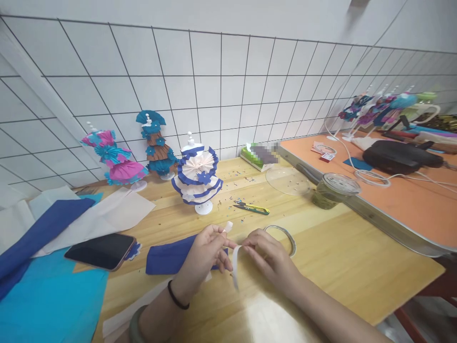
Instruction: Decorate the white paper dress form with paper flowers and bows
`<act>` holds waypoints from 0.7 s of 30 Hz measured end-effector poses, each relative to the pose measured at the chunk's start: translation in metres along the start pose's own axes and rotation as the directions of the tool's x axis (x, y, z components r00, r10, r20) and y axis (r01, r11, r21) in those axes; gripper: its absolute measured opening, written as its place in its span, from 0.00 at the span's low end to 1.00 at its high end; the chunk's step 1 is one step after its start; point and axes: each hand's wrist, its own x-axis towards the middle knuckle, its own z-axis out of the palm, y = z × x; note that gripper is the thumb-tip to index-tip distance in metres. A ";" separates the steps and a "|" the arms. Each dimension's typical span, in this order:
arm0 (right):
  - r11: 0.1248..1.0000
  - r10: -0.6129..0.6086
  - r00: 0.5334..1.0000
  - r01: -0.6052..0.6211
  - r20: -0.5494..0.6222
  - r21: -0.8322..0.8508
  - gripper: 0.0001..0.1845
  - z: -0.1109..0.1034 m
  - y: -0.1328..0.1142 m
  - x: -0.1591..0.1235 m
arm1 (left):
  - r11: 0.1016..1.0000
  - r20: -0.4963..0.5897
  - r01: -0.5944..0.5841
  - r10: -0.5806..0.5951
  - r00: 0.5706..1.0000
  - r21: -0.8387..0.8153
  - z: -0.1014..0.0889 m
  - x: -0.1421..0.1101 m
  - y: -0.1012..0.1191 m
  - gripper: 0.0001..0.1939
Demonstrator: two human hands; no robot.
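My left hand (210, 250) is pinching a small white bit (229, 227) between thumb and finger, and its other fingers are bent and loose. My right hand (269, 257) has the end of a thin white strip (234, 270) in its fingertips. The strip curls down between my two hands, over the wood table (332, 257). I cannot tell if a left finger touches it too.

A dark blue sheet (166, 259) lies flat on the table, partly under my left hand. A tape roll (293, 244) lies on its side just beside my right hand. Past my hands I see the snips (252, 207), with yellow and green on them, pointing left. Tiny scraps lie near them.

The white and blue doll (198, 176) stands upright on its round foot, in front of the tiled wall. A pink doll (123, 166) and a teal doll (157, 147) stand to its left. A phone (102, 250) lies on my left, and a clear tub (333, 190) sits on my right, near the orange table (410, 205).
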 end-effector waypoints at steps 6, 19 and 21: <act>0.997 0.008 0.999 -0.010 0.031 0.081 0.06 0.001 0.000 0.001 | 0.972 -0.063 -0.072 0.088 0.994 0.223 0.000 0.006 -0.007 0.12; 0.981 0.103 0.994 -0.095 -0.044 0.167 0.05 0.005 -0.004 0.002 | 0.944 -0.168 -0.171 0.224 0.960 0.281 0.016 -0.001 -0.014 0.08; 0.981 0.108 0.992 -0.097 -0.057 0.169 0.05 0.004 -0.004 0.001 | 0.930 -0.178 -0.226 0.284 0.942 0.289 0.014 0.000 -0.016 0.07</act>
